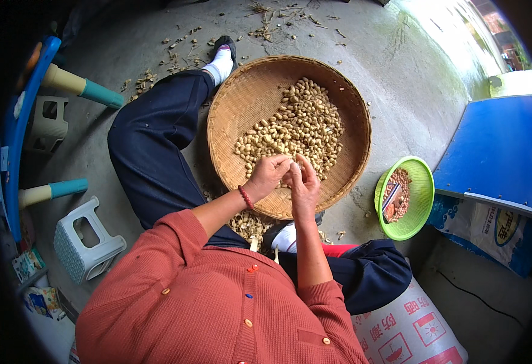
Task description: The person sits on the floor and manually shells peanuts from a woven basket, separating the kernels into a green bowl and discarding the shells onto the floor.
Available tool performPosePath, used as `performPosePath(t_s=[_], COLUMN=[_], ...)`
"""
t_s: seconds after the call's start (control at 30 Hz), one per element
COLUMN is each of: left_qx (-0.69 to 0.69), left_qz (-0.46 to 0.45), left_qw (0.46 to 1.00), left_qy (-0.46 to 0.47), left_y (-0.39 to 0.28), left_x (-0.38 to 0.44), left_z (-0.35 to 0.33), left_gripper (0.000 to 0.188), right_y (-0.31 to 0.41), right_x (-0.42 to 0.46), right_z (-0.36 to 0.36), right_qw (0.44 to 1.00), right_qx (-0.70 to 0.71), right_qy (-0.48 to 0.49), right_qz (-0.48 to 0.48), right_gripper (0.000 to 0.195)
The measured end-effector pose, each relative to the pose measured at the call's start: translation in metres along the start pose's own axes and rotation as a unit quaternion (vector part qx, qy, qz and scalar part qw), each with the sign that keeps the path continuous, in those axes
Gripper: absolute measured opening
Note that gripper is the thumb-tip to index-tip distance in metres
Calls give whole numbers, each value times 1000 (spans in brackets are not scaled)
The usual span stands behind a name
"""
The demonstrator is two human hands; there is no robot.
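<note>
Unshelled peanuts (302,120) are heaped across the middle and right of a round woven bamboo basket (243,95) on the floor between my legs. Over the basket's near side, my left hand (268,176) and my right hand (304,182) meet with their fingertips pinched together. Between the fingers is a small pale thing, seemingly a peanut, mostly hidden by them. A red bead bracelet circles my left wrist. To the right, a green plastic basket (418,195) holds shelled peanut kernels (401,204) and a small printed packet (391,202).
Empty peanut shells (248,227) lie under the basket's near edge. At left stand a pale plastic stool (88,241) and a blue table (13,136) with cream and teal legs. A blue panel (498,150) and a printed sack (402,323) are at right.
</note>
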State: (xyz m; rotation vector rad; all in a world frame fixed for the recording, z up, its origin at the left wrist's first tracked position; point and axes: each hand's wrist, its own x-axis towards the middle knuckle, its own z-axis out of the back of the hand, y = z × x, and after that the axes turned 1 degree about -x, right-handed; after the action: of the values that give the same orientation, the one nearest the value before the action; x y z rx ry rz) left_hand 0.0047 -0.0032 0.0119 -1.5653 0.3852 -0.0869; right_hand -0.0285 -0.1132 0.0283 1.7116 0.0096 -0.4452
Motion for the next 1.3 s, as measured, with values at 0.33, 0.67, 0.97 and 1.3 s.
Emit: performPosePath(t_s=[0.33, 0.67, 0.97, 1.3], left_qx=[-22, -279, -281, -319], left_qz=[-51, 153, 169, 210], left_qw=[998, 946, 943, 923], left_qy=[37, 53, 55, 56], left_y=[-9, 2, 5, 0], left_x=[-1, 3, 3, 4], left_z=[-1, 4, 8, 10], left_gripper=[22, 18, 19, 19], right_y=[-2, 10, 12, 5], right_x=[-2, -7, -11, -5], right_z=[5, -4, -3, 4], right_qw=[988, 925, 894, 999], right_qx=[151, -281, -368, -17], right_qy=[-3, -51, -9, -29], right_qz=[-27, 250, 254, 20], right_gripper=[29, 19, 18, 16])
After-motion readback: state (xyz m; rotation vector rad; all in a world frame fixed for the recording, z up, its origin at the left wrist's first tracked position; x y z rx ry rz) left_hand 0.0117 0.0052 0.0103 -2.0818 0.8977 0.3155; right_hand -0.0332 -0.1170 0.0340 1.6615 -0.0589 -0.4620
